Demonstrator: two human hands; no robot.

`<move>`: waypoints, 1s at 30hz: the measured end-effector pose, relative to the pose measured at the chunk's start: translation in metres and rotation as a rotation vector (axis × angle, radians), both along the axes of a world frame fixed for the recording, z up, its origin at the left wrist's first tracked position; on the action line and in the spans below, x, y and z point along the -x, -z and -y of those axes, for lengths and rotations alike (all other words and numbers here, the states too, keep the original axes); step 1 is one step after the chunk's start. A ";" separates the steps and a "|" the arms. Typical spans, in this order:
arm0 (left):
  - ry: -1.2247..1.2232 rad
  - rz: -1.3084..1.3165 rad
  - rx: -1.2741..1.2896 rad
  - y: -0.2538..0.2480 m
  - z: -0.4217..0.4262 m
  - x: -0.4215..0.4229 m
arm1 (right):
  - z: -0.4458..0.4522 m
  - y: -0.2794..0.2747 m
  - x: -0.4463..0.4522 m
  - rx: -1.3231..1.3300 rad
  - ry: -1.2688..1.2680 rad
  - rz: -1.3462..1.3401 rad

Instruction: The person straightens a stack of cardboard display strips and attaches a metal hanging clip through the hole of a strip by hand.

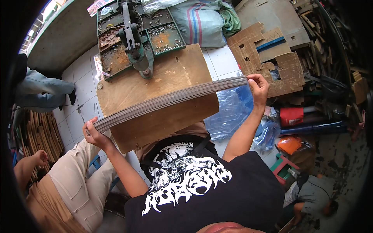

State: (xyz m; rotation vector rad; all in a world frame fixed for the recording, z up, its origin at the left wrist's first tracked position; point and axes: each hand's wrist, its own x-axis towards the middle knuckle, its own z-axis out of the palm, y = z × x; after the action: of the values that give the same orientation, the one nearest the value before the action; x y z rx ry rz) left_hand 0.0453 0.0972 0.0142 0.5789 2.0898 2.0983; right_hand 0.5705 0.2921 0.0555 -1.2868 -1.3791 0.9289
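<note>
A bundle of long, thin grey strips (171,99) stretches across my front, held above the wooden work board (167,77). Its left end is gripped by my left hand (94,134), fingers closed around it. At the far right end, my right hand (258,90) pinches the strips between thumb and fingers. The bundle bows slightly along its length. Beyond it, on the board's far side, stands a metal hand press (138,58). Green trays (165,37) with small metal pieces flank the press. What the strips are made of, I cannot tell.
Cut brown boards (287,73) lean at the right, by a wood scrap pile (318,35). A white sack (198,23) stands behind the table. Blue plastic sheeting (229,112) lies on the floor. One person in beige trousers (74,171) sits close on my left; others are nearby.
</note>
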 end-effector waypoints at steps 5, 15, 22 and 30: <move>0.008 -0.010 -0.010 0.001 0.001 0.001 | -0.001 -0.002 0.000 -0.022 -0.024 0.033; 0.022 0.003 -0.029 0.002 0.000 0.001 | -0.013 0.003 -0.001 -0.010 -0.031 0.112; 0.046 -0.009 -0.038 0.002 0.001 0.002 | -0.017 0.002 0.002 0.018 -0.028 0.119; 0.051 0.003 -0.050 0.005 0.000 0.005 | -0.027 -0.005 -0.008 0.020 -0.208 0.142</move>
State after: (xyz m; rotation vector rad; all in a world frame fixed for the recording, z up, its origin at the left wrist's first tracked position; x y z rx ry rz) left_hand 0.0404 0.0976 0.0097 0.6280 2.0048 2.1271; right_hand 0.5785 0.3187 0.0606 -1.2606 -1.6420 1.0087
